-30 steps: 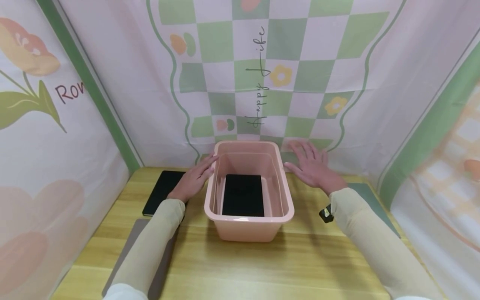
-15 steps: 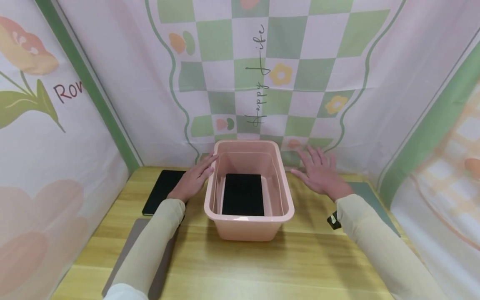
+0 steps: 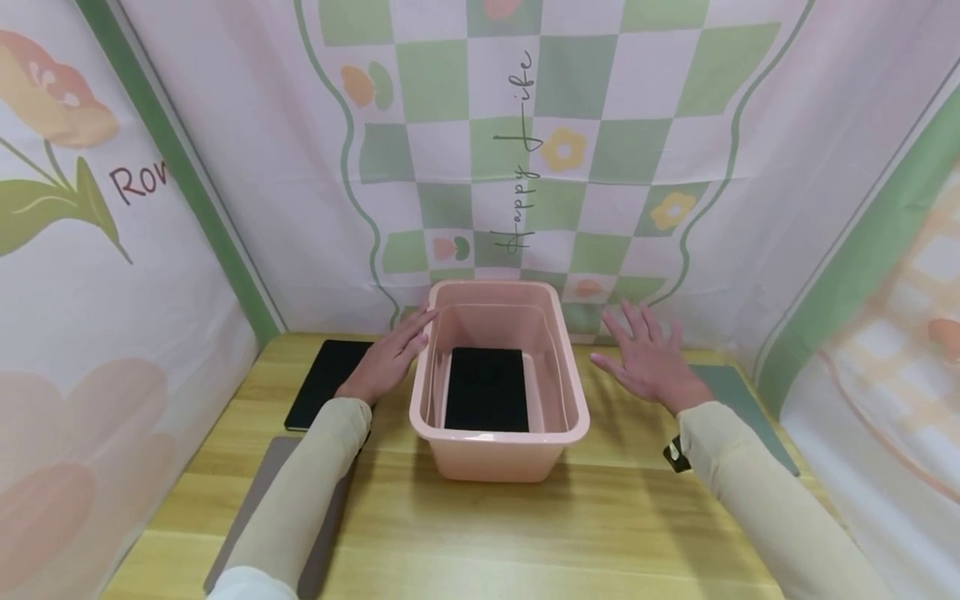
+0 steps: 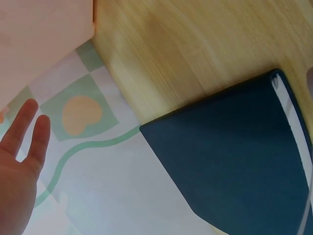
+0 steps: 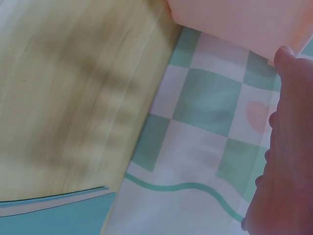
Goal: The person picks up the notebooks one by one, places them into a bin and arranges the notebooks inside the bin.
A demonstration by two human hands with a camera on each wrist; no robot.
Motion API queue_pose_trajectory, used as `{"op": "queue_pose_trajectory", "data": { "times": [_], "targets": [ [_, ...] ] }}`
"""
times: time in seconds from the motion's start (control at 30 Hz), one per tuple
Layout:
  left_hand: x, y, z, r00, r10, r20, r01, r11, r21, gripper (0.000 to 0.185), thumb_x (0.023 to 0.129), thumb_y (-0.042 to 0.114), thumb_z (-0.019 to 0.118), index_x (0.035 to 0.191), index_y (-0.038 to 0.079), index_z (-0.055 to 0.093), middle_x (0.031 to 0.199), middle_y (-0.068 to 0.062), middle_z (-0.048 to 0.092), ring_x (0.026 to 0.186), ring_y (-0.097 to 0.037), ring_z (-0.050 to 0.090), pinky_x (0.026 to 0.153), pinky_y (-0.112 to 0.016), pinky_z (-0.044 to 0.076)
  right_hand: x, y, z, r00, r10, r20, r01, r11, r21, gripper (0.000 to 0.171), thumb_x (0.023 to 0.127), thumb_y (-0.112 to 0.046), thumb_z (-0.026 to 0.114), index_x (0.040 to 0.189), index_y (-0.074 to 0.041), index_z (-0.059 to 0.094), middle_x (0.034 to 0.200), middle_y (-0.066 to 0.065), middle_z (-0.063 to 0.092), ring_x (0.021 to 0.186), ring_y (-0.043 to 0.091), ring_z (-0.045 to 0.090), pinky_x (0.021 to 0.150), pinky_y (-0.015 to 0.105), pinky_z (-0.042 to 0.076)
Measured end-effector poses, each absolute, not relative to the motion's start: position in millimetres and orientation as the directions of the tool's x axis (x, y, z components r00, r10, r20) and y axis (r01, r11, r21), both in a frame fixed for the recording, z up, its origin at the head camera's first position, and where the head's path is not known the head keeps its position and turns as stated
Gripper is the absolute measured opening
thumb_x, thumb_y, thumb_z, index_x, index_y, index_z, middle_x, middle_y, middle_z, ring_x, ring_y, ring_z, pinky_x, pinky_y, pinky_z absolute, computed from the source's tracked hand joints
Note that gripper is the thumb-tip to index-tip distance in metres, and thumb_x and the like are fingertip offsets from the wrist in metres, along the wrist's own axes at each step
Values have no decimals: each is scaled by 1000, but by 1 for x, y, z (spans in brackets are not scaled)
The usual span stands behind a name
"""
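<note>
Nearest, below the left forearm (image 3: pixel 306 487), a flat grey-brown notebook (image 3: pixel 266 479) lies on the wood-grain tabletop (image 3: pixel 525 533). Then comes a pink rectangular plastic bin (image 3: pixel 491 462), a black-covered book (image 3: pixel 487 390) flat inside; a green-covered notebook (image 3: pixel 742 408) lies right, a black-covered notebook (image 3: pixel 322 379) left. The left hand (image 3: pixel 386 358), fingers extended, is at the bin's left rim; the right hand (image 3: pixel 648 358), fingers spread, holds nothing.

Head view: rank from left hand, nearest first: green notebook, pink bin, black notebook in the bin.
1. Pink bin: right beside the left hand.
2. Black notebook: inside the bin.
3. Green notebook: far right, past the right hand.
</note>
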State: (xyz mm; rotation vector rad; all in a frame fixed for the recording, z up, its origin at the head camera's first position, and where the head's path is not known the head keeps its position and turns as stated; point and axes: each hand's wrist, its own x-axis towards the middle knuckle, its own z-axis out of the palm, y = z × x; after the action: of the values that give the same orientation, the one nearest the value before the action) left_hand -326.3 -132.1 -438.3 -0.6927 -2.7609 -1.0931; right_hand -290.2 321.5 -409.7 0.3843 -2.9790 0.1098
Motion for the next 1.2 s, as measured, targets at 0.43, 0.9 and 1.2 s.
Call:
{"op": "queue_pose_trajectory", "data": {
  "times": [0.43, 0.9, 1.2],
  "targets": [
    [-325, -132, -438, -892, 381, 244, 443, 632, 635, 55, 106, 64, 26, 159, 49, 27, 168, 28, 12, 159, -17, 21, 126, -59, 24, -276, 330, -412, -979, -202, 38, -205, 975, -85, 88, 101, -71, 33, 166, -20, 4, 170, 21, -15, 153, 57, -9, 104, 90, -7],
    [-325, -133, -438, -899, 371, 231, 427, 633, 646, 53, 104, 68, 26, 156, 55, 27, 165, 35, 12, 159, -16, 21, 127, -58, 23, -274, 342, -431, -981, -188, 39, -191, 975, -112, 90, 100, -73, 31, 166, -18, 5, 170, 26, -8, 152, 60, -7, 107, 86, -14],
    [-325, -134, -438, -896, 374, 239, 435, 629, 644, 54, 105, 66, 26, 157, 53, 27, 167, 30, 13, 159, -19, 21, 126, -59, 22, -272, 353, -442, -984, -174, 46, -179, 973, -143, 88, 101, -70, 33, 166, -18, 1, 169, 29, -7, 149, 64, -4, 106, 85, -14]
  ]
}}
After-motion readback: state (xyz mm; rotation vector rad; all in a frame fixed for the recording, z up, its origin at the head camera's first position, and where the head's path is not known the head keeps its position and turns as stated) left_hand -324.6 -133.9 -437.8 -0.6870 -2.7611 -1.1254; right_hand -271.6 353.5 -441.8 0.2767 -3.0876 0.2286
